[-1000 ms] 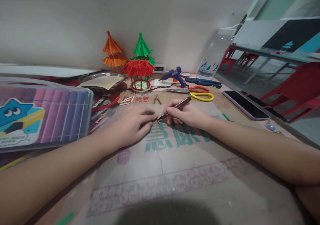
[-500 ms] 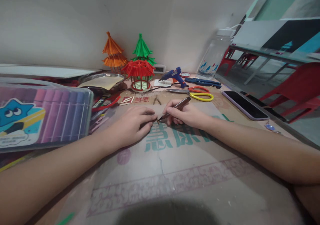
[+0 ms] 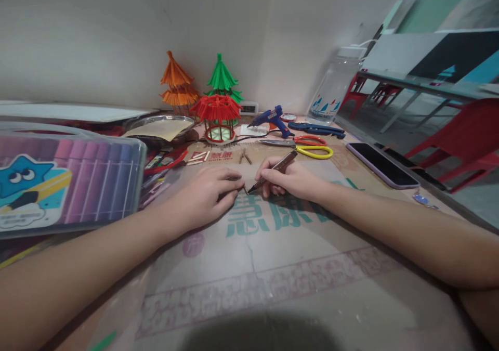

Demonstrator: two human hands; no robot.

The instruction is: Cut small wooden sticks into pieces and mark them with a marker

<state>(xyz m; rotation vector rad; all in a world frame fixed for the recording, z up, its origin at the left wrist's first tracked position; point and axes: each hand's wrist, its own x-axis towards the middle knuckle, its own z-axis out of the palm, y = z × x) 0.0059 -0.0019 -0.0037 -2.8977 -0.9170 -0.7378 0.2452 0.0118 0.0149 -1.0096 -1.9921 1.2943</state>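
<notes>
My right hand (image 3: 286,178) is closed around a brown marker (image 3: 277,168), its tip angled down to the left. Beside that tip is a short thin brown stick (image 3: 245,189), one end pinched under the fingertips of my left hand (image 3: 212,192). The left hand rests on the clear sheet (image 3: 218,273) covering the tabletop. Just beyond the hands lie a few brown sticks (image 3: 245,156), and some pale sticks (image 3: 198,157) are farther left.
A marker case (image 3: 105,184) stands at left. Behind are orange (image 3: 177,83), green (image 3: 221,75) and red (image 3: 217,106) pavilion models, a blue glue gun (image 3: 271,118), scissors (image 3: 315,151), blue-handled pliers (image 3: 315,128), a water bottle (image 3: 335,86) and a phone (image 3: 382,164).
The marker tip has shifted very slightly beside the stick. My left hand and the things on the table stay where they were.
</notes>
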